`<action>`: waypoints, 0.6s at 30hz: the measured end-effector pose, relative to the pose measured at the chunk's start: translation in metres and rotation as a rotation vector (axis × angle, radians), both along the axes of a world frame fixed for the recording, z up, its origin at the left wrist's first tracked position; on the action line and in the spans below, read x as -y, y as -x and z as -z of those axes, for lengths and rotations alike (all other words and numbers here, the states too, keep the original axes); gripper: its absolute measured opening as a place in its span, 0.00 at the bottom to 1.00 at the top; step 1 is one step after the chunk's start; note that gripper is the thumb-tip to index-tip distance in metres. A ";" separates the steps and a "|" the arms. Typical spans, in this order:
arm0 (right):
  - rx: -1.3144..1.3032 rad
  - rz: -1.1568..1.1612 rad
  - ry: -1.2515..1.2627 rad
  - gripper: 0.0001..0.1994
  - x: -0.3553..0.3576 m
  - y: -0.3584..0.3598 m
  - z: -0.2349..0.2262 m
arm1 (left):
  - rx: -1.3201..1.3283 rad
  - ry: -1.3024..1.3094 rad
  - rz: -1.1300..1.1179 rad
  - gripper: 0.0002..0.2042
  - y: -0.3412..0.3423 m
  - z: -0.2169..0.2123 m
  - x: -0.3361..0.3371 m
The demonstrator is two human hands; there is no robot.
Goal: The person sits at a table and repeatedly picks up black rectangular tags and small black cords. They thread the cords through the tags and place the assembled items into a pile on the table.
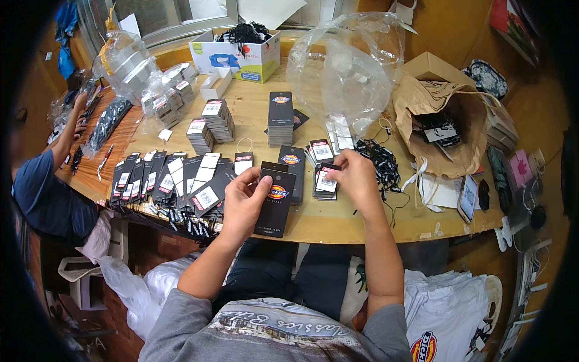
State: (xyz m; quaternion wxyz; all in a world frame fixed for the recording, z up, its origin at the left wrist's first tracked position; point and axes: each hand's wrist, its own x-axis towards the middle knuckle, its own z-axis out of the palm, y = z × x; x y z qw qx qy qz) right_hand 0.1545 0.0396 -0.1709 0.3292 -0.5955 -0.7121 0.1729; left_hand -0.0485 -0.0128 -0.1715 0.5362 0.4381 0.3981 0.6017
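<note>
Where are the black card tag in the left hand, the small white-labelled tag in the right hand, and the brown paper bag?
black card tag [276, 205], head view, lower face.
small white-labelled tag [326, 181], head view, label.
brown paper bag [467, 154], head view, front wall.

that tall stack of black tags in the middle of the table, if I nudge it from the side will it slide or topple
The stack of black tags stands tall on a narrow base, so a nudge near its top would probably tip it or shear it into a spill. The cards look flat and smooth, so layers likely slip over each other. Pushed low, it might slide on the wooden table.

Black hang tag [275, 202] in left hand [244, 202]; white barcode label [326, 181] under right hand [356, 178]; white-green box [235, 57] far table edge; phone screen [468, 196] right.
</note>
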 end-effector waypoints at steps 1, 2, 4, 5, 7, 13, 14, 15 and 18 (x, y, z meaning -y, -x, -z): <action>-0.217 -0.055 0.071 0.10 0.005 -0.001 -0.005 | -0.043 0.003 -0.028 0.09 -0.003 0.001 0.002; -0.435 -0.108 0.139 0.08 0.012 0.000 -0.011 | -0.085 0.005 -0.054 0.09 -0.006 0.002 0.005; -0.791 -0.184 0.225 0.04 0.033 0.007 -0.022 | -0.142 0.033 -0.089 0.10 -0.013 0.005 0.011; -0.824 -0.215 0.163 0.05 0.042 0.012 -0.016 | -0.094 0.046 -0.039 0.10 -0.017 0.008 0.013; -0.660 -0.150 0.098 0.07 0.061 0.021 -0.009 | 0.000 0.072 0.072 0.10 -0.023 0.014 0.019; -0.518 -0.101 -0.020 0.05 0.087 0.018 0.002 | -0.057 0.059 0.216 0.10 -0.029 0.020 0.035; -0.482 -0.115 -0.062 0.02 0.084 0.008 0.007 | -0.076 0.068 0.218 0.10 -0.029 0.021 0.036; -0.371 -0.077 -0.085 0.01 0.079 -0.008 0.009 | -0.058 0.087 0.223 0.10 -0.026 0.021 0.038; -0.009 0.170 -0.299 0.04 0.053 -0.059 0.012 | 0.015 0.125 0.259 0.10 -0.024 0.016 0.040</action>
